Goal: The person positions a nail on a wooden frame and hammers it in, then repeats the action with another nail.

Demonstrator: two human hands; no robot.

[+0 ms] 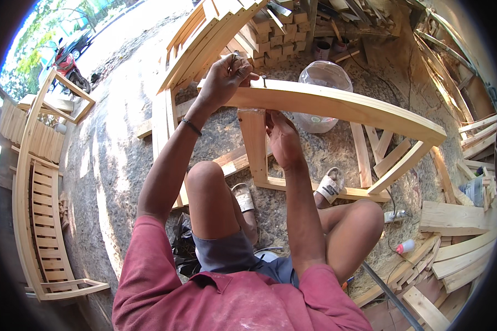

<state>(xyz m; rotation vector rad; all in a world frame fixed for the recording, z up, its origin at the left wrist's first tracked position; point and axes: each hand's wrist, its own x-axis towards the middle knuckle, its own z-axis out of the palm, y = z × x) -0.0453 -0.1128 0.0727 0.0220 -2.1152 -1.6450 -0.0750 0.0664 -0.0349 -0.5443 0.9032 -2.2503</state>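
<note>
A pale wooden frame [337, 103] stands before me, with a long top rail, a short leg [253, 144] and a lower bar. One nail [264, 81] sticks up from the rail's top face, above the leg joint. Just left of that nail, over the rail's near end, my left hand [230, 77] is closed in a pinch; a small dark thing shows at its fingertips, too small to name. Below the rail my right hand [284, 140] grips the frame at the top of the leg, its fingertips partly hidden behind the wood.
Stacked wooden frames [204, 49] rise at the far left of the work. Behind the rail sits a clear plastic container [326, 77]. A slatted wooden piece [47, 220] stands at left. Planks and offcuts [458, 218] lie at right, near a red-capped bottle [406, 246].
</note>
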